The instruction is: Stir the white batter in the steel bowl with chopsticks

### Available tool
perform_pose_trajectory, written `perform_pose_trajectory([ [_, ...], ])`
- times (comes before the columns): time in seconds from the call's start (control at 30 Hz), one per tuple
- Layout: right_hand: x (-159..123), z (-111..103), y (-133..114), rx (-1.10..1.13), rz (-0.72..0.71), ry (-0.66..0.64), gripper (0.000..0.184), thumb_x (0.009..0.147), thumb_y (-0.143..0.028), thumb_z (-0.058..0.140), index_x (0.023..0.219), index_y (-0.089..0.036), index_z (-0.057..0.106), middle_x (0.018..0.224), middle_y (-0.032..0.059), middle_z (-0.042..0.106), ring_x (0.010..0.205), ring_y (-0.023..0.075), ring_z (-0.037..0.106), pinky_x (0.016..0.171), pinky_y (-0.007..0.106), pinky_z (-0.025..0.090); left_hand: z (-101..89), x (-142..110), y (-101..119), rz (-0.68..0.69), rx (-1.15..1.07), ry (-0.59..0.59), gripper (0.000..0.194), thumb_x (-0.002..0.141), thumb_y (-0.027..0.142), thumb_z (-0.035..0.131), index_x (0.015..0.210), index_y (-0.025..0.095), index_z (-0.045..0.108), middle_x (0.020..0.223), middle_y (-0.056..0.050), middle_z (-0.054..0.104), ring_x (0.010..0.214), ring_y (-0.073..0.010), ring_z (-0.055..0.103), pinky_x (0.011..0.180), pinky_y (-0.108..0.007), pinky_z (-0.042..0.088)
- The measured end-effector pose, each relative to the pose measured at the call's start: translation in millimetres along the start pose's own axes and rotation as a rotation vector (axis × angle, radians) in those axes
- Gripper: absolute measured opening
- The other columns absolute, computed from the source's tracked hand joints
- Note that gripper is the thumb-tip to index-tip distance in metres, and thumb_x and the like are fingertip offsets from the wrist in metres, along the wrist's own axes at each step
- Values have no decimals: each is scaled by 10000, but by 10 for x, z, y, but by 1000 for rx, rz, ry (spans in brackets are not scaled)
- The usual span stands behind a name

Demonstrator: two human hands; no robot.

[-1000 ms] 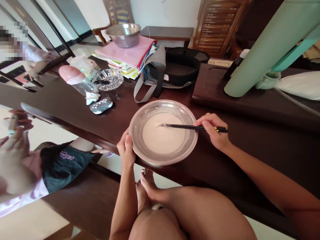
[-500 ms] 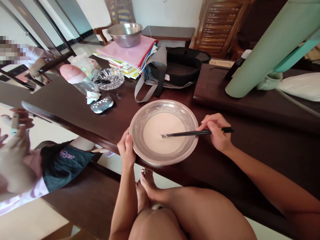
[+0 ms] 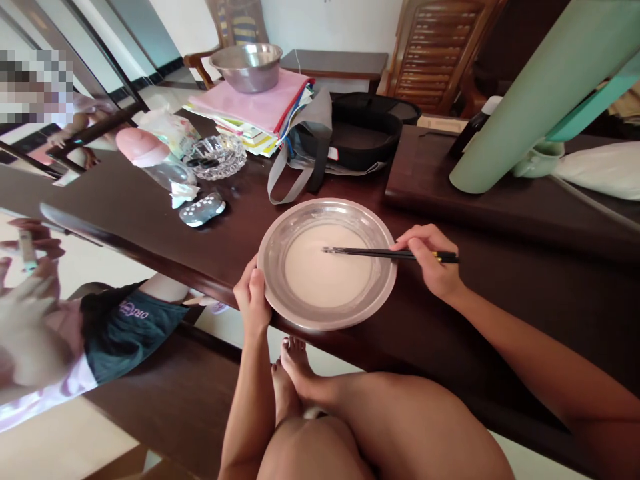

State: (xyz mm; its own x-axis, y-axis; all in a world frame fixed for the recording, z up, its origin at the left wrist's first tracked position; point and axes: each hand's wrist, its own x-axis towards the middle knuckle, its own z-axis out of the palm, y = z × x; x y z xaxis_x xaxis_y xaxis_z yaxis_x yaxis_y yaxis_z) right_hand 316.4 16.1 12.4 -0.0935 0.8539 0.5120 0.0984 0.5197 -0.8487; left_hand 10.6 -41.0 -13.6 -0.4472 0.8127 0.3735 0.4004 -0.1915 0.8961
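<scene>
A round metal bowl [image 3: 270, 280] sits at the table's front edge, with pale, milky liquid [image 3: 325, 280] inside. My left hand [image 3: 253, 297] grips its left rim, thumb on top and the other fingers mostly hidden beneath. In my right hand [image 3: 433, 260], to the right of the bowl, is a pair of black chopsticks [image 3: 370, 253] with gold bands near the back end. They reach over the right rim, and their tips touch the liquid near the bowl's middle, where a small ripple shows.
Behind the bowl lies a black and grey bag [image 3: 360, 143]. A stack of papers [image 3: 255, 110] carries another metal bowl [image 3: 247, 70]. To the left are a game controller [image 3: 203, 210] and a glass ashtray [image 3: 217, 157]. A green tube [image 3: 520, 107] leans at right. Another person's hands [image 3: 33, 267] hold a small device.
The chopstick tips have shifted toward the far side of the liquid, and my right hand has moved slightly up and left. My left hand keeps its hold on the bowl.
</scene>
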Motion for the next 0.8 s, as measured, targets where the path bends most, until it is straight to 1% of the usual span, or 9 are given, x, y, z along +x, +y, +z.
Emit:
perform_pose_trajectory([
  [0.07,-4,-4,10,52,38,69,179,955,-370,594,880,-239,691,734,1,715,652,168,721,616,316,583,-3,3,4,-3,2,-4,522,937,549,455,1116,156,749,1123,-98,756,1069,-269,675,937,-370,513],
  [0.13,-8,-1,10,92,40,17,175,958,-367,587,893,-241,688,712,-2,711,628,167,714,585,309,574,-7,4,0,-5,-7,-8,518,937,548,457,1112,157,749,1118,-98,757,1068,-268,676,939,-367,513],
  [0.23,-1,11,-4,29,-15,-74,153,946,-344,606,892,-246,710,749,14,730,702,177,711,641,328,579,-12,5,-17,-9,-9,-1,521,939,549,455,1114,155,747,1122,-101,753,1080,-269,672,942,-363,510],
  [0.3,5,14,-10,-3,-17,-2,161,942,-353,612,871,-245,709,757,15,723,710,179,707,660,338,579,-15,5,-29,-7,-3,2,519,939,545,453,1120,156,746,1126,-100,751,1082,-269,671,944,-365,510],
  [0.4,0,14,-10,68,34,106,185,947,-378,599,856,-239,681,727,0,692,634,167,701,602,324,569,-18,4,-39,-3,-2,0,508,940,533,459,1126,158,747,1129,-98,752,1079,-266,672,943,-367,510],
  [0.47,-4,14,-12,93,42,35,171,949,-375,597,881,-241,680,722,0,697,637,169,705,596,320,568,-16,4,-41,0,-9,-1,504,940,529,462,1124,158,749,1126,-99,753,1075,-266,674,940,-366,511],
  [0.57,5,6,-17,24,5,-70,143,942,-352,615,914,-243,703,770,15,734,725,179,723,673,333,585,-10,2,-37,3,-19,4,501,942,524,463,1122,154,748,1120,-101,755,1069,-264,675,935,-360,512],
  [0.7,5,-8,-12,36,44,50,179,954,-380,596,897,-240,694,755,10,733,683,176,728,638,324,585,-5,3,-24,-7,4,5,519,934,539,460,1120,149,747,1123,-107,753,1073,-267,673,940,-366,513],
  [0.8,-5,-1,-15,84,61,-18,184,963,-386,579,928,-244,690,714,3,734,640,174,725,596,315,582,-5,5,-17,-15,3,3,528,927,554,460,1108,151,749,1114,-107,751,1076,-272,673,942,-369,512],
])
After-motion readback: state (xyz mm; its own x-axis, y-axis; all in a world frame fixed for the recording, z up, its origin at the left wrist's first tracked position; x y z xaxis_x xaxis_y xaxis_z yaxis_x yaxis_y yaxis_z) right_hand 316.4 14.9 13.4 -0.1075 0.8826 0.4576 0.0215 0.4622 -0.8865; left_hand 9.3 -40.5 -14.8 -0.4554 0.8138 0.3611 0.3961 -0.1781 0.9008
